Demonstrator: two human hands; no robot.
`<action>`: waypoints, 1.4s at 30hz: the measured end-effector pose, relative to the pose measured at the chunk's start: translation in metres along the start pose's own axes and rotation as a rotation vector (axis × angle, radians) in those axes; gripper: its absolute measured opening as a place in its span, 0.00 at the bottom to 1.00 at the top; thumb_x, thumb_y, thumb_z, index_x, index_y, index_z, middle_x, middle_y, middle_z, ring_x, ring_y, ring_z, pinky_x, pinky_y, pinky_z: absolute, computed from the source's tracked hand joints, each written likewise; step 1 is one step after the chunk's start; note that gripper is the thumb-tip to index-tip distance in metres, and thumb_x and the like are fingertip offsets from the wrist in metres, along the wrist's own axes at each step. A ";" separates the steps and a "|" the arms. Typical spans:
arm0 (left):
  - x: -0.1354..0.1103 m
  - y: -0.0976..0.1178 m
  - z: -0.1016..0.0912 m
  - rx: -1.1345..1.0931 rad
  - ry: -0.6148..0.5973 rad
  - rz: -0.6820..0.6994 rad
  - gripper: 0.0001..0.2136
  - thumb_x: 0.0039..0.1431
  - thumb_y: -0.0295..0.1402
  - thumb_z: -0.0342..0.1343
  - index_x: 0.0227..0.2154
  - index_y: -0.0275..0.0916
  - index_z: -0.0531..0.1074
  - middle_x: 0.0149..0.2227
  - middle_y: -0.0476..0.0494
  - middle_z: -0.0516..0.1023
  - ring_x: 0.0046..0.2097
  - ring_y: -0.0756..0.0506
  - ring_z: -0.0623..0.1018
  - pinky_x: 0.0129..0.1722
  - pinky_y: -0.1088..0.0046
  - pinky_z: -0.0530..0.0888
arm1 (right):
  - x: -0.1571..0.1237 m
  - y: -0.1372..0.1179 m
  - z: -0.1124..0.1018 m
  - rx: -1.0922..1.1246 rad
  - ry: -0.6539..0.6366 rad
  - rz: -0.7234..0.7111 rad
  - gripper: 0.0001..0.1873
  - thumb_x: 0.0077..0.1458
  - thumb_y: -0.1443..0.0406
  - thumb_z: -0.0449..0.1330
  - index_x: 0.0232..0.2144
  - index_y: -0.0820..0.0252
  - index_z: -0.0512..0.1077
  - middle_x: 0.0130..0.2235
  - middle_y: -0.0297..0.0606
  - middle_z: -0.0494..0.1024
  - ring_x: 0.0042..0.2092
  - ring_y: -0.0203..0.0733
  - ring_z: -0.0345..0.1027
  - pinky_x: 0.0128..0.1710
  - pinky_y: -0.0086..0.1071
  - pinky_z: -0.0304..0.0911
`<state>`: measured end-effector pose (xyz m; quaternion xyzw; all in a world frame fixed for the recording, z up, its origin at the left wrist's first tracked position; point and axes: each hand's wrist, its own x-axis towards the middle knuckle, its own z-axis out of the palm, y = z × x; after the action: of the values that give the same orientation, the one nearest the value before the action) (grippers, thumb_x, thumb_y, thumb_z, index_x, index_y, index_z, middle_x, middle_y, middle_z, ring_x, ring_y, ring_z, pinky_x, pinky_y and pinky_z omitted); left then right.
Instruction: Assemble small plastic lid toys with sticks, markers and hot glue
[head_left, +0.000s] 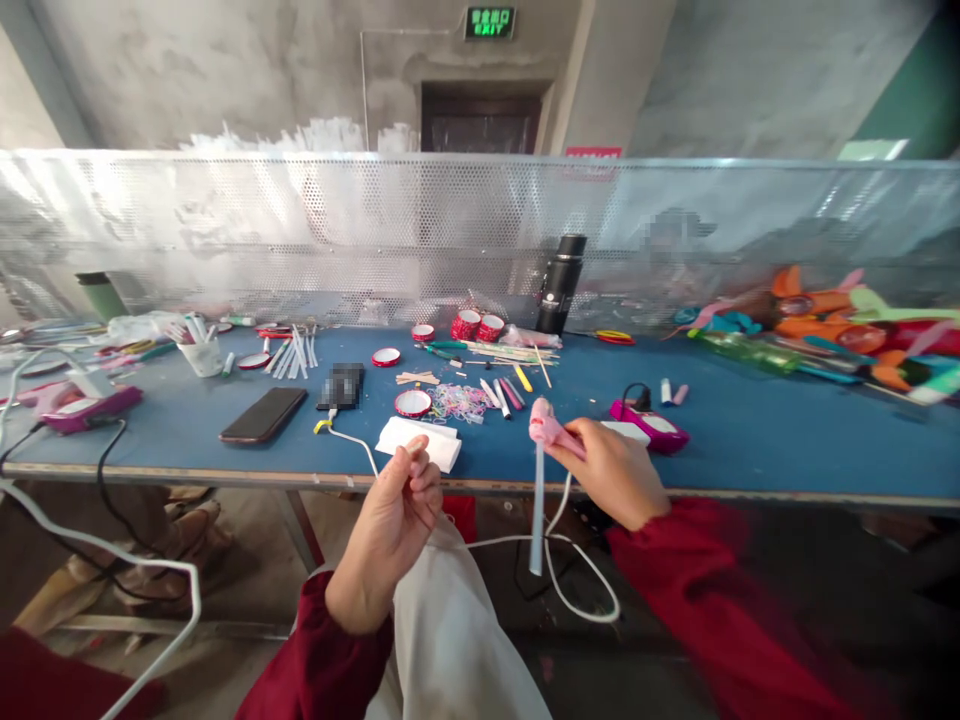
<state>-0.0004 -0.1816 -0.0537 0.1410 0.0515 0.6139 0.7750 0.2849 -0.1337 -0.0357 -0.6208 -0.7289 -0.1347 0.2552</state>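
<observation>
Lap: pale cloth lies over the person's knees, with dark red sleeves to either side.
Left hand: the left hand point(397, 505) is raised just before the desk edge, fingers curled in and thumb pressed to the forefinger; I cannot tell whether anything small is pinched there.
Right hand: the right hand point(615, 470) is closed around a pink piece point(546, 425), held at the near edge of the desk.
Pale tube: a pale tube point(538, 510) hangs straight down from the pink piece, below desk level, well apart from the left hand.
White cable: a white cable point(581, 575) loops under the right hand, behind the tube.
Desk: the blue desk point(750, 420) runs across the whole view.
Near edge: a white block point(420, 440) lies just beyond the left hand; a pink device point(652, 425) sits just beyond the right hand.
Middle of desk: a dark phone point(264, 414) lies flat at the left; a heap of small bands point(457, 402) and loose coloured sticks lie in the centre.
Left end: a second pink device point(79, 408) and a cup of white sticks point(201, 355).
Far side: red tape rolls point(476, 326) stand beside a black flask point(561, 285); bright toys point(825, 320) are piled at the right.
Behind: a perforated metal screen point(300, 230) stands along the back of the desk.
</observation>
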 end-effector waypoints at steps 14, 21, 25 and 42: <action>-0.008 0.022 -0.022 -0.068 0.007 0.040 0.11 0.60 0.31 0.67 0.40 0.36 0.72 0.29 0.54 0.64 0.27 0.58 0.67 0.25 0.88 0.68 | 0.017 -0.018 -0.007 -0.234 0.048 0.007 0.24 0.56 0.47 0.62 0.45 0.59 0.74 0.45 0.48 0.82 0.49 0.59 0.74 0.47 0.45 0.58; -0.006 0.020 -0.023 -0.063 0.026 0.049 0.13 0.56 0.32 0.70 0.40 0.36 0.73 0.28 0.55 0.64 0.27 0.58 0.66 0.25 0.88 0.67 | 0.087 -0.104 -0.015 0.113 -0.125 -0.208 0.20 0.58 0.50 0.63 0.45 0.56 0.75 0.41 0.39 0.84 0.44 0.48 0.76 0.49 0.40 0.60; -0.010 0.022 -0.027 -0.045 0.055 0.055 0.14 0.55 0.32 0.71 0.40 0.36 0.73 0.28 0.55 0.64 0.27 0.58 0.66 0.24 0.88 0.67 | 0.129 -0.159 0.021 0.009 -0.303 -0.210 0.27 0.57 0.44 0.60 0.46 0.59 0.76 0.46 0.47 0.83 0.48 0.56 0.76 0.52 0.47 0.61; -0.017 0.033 -0.023 -0.034 0.072 0.080 0.14 0.53 0.33 0.72 0.39 0.36 0.74 0.28 0.54 0.64 0.27 0.58 0.65 0.24 0.87 0.66 | 0.128 -0.185 0.022 0.065 -0.095 -0.243 0.32 0.54 0.48 0.62 0.49 0.70 0.73 0.46 0.51 0.83 0.48 0.54 0.77 0.53 0.45 0.65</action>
<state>-0.0408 -0.1877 -0.0680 0.1078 0.0633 0.6499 0.7497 0.0872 -0.0509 0.0376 -0.5249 -0.8141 -0.1112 0.2221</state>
